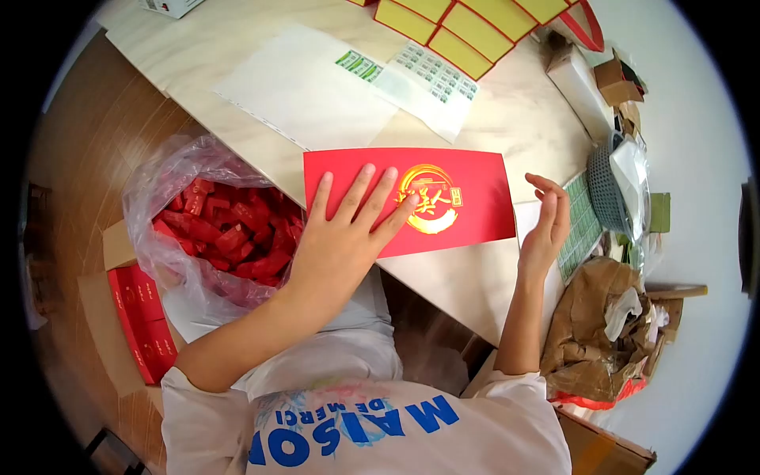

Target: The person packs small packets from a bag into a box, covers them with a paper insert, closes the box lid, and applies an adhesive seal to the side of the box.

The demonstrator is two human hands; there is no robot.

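Observation:
A red rectangular box [483, 186] with a shiny gold round emblem and gold characters lies at the table's near edge. My left hand [348, 226] rests flat on its left part, fingers spread, the thumb reaching the emblem. Just off the box's right end, my right hand [546, 218] is raised with loosely bent fingers, apart from one another and holding nothing. How thick the box is cannot be made out from above.
A clear plastic bag [170, 186] full of small red packets stands left. Stacked yellow boxes with red edges [467, 39], a green-printed label sheet [427, 83] and white paper [293, 79] lie behind. A grey basket [606, 190] and crumpled brown bag [590, 321] are right.

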